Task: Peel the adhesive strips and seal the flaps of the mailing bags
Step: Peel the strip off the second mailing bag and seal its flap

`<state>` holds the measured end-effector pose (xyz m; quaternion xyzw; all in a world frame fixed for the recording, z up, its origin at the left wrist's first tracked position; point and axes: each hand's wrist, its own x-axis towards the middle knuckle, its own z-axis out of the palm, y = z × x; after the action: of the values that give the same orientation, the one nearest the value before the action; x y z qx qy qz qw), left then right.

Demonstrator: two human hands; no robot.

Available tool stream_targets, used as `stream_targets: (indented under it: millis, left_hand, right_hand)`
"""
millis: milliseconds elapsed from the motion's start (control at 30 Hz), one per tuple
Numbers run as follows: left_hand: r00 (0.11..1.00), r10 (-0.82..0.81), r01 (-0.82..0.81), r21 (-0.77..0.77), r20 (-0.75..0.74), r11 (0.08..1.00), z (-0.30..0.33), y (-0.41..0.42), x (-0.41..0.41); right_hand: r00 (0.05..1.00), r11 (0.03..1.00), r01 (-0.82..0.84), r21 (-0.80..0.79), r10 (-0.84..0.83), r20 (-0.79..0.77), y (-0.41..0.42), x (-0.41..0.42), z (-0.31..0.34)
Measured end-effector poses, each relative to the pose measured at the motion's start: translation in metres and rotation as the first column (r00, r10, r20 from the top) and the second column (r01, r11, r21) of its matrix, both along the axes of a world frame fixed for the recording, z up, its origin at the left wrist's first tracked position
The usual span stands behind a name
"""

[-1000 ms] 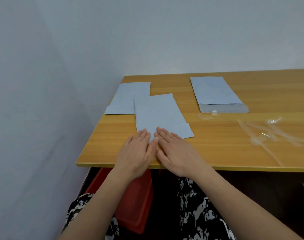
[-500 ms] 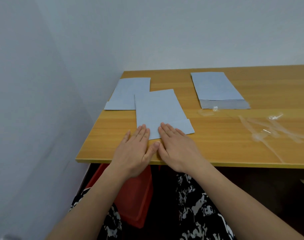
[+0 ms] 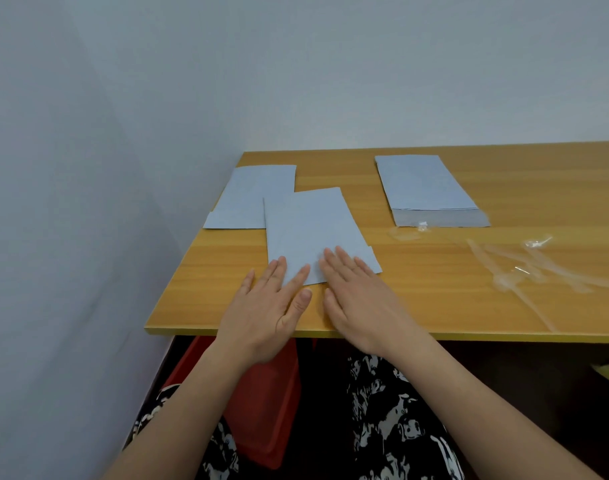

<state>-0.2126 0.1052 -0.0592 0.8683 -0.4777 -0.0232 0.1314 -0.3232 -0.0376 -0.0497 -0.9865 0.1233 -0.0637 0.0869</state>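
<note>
A pale blue mailing bag lies flat on the wooden table, its flap folded over at the near end. My left hand and my right hand rest flat on that near end, fingers spread, holding nothing. Under the bag's far left corner lies another blue bag. A stack of blue bags sits at the back right, flaps open toward me.
Several peeled clear liner strips are scattered on the table's right side, with a small scrap near the stack. A wall stands close on the left. Below the table's near edge is a red bin.
Both hands have slid forward and slightly apart along the bag's folded near end. The bag has stayed where it was.
</note>
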Motion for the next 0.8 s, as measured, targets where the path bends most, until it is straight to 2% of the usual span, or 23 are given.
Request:
stream_targets:
  millis: [100,667,800]
  left_hand:
    - [0.999,0.009,-0.010,0.035,0.032,0.999,-0.001,0.000,-0.001]
    - [0.999,0.020,-0.023,0.074,0.042,0.997,0.004,0.002,-0.003]
    - [1.000,0.029,-0.030,0.076,0.011,0.997,0.007,0.001,-0.003]
  right_hand:
    - [0.997,0.997,-0.062,0.047,0.064,-0.036,0.004,-0.003,-0.001]
    - [0.978,0.984,0.178,-0.021,-0.180,-0.103,-0.020,-0.028,0.008]
    - [0.947,0.958,0.274,-0.086,-0.284,-0.151,-0.022,-0.023,0.012]
